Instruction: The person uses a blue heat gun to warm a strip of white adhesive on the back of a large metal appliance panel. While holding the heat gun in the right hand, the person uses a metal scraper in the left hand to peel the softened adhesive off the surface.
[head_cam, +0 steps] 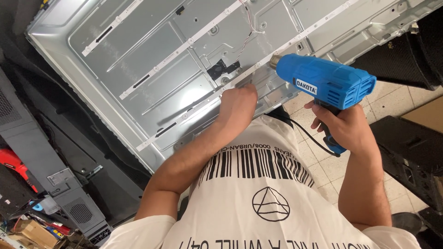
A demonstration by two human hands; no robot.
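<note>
Currently my right hand (345, 125) is closed around the handle of the blue heat gun (325, 83), at the right of the frame, with its metal nozzle (275, 61) aimed toward the upper left at the nearest white LED strip (240, 79). The black power cord (308, 136) hangs from the base of the handle, below my hand.

My left hand (236, 105) sits at centre frame, fingers curled down against that same strip, just beside the nozzle; whether they pinch the strip or only press on it, I cannot tell.

State of work, as I judge it:
- The metal backlight chassis (138, 50) of the television lies open across the upper half of the frame, with no panel or diffuser sheets over it, so the opening-up appears done.
- Three LED strips run diagonally across it. The two farther ones, (184, 46) and (113, 26), lie flat and look untouched.
- The nearest strip lies in its channel along its whole visible length, so heating and lifting look to be at an early stage.
- A thin red and white wire lead (249, 27) runs down the tray at upper centre, connected as far as I can see.

Dark plastic covers (60, 152) lie at the left edge.
</note>
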